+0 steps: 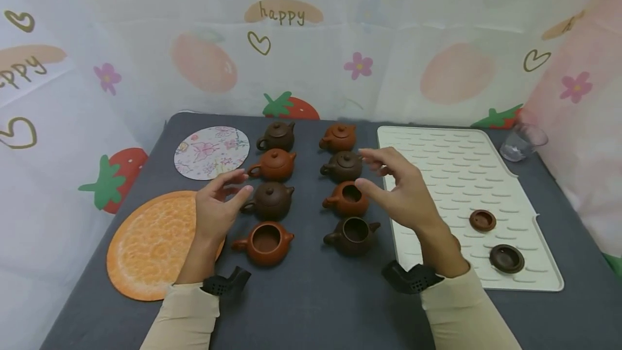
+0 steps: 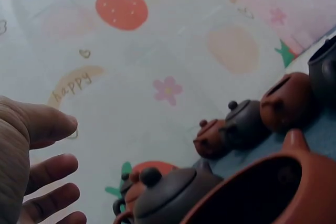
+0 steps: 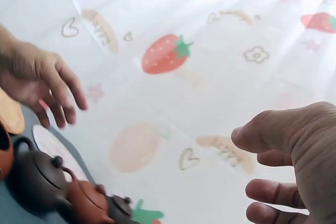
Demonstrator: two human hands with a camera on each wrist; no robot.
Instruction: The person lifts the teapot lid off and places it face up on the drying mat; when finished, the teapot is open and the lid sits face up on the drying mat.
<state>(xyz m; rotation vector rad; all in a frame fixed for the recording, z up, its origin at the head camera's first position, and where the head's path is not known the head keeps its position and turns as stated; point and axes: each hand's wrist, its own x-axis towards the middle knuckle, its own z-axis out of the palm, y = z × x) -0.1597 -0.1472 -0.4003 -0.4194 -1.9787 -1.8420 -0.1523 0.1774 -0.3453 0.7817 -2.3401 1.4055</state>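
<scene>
Small clay teapots stand in two columns. My left hand [image 1: 216,207] hovers beside the left column, nearest the handle of a lidded dark brown teapot [image 1: 273,202]; it holds nothing. In front of that is a lidless reddish teapot [image 1: 267,243]. My right hand [image 1: 402,190], also holding nothing, hangs at the right column near a lidless reddish teapot [image 1: 346,205] and a lidded dark teapot [image 1: 346,167]. A lidless dark teapot [image 1: 351,246] stands closest to me there. Lidded teapots, orange-brown [image 1: 276,164] and dark [image 1: 278,135], sit farther back on the left, another orange-brown one [image 1: 339,136] on the right.
On the right, a white ridged mat [image 1: 447,177] bears a reddish-brown lid [image 1: 482,220] and a dark lid [image 1: 507,258]. Behind it lies or leans a clear glass [image 1: 520,145]. Left are a round orange mat [image 1: 150,247] and a floral oval mat [image 1: 211,151]. A printed curtain borders the table.
</scene>
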